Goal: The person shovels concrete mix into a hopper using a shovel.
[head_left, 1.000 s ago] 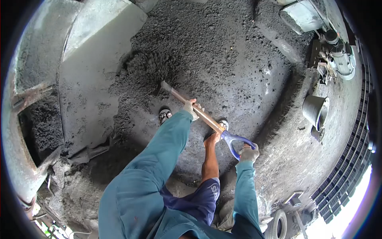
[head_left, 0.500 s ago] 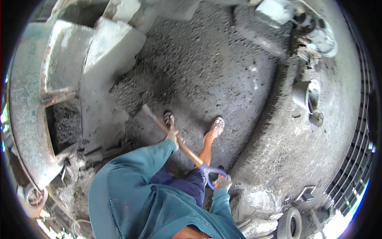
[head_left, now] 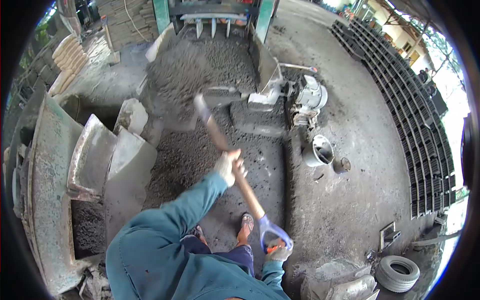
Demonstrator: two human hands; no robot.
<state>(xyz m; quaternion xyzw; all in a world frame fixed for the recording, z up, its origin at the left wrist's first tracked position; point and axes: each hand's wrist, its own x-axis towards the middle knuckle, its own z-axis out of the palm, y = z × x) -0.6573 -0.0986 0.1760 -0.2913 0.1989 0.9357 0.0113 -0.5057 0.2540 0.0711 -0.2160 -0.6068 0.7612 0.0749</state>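
A shovel (head_left: 246, 192) with a wooden shaft and a blue D-shaped handle slants from lower right up to the left. My left hand (head_left: 227, 167), in a pale glove, is wrapped round the middle of the shaft. On the blue handle, my right hand (head_left: 279, 250) is closed, also gloved, with orange showing at the fingers. The shovel's far end is blurred, in front of a mound of dark gravelly material (head_left: 220, 62). More dark loose material (head_left: 175, 160) lies on the floor below it.
Concrete slabs and a metal trough (head_left: 50, 185) stand at the left. To the right are a motor (head_left: 311, 95), a bucket (head_left: 318, 151) and a small can (head_left: 342, 165). A tyre (head_left: 397, 273) lies lower right, with long racks (head_left: 400, 100) beyond.
The view has tilted up, showing the mound and green posts. My left hand and the shovel's far end have swung forward, away from my feet. Both hands still grip the shovel.
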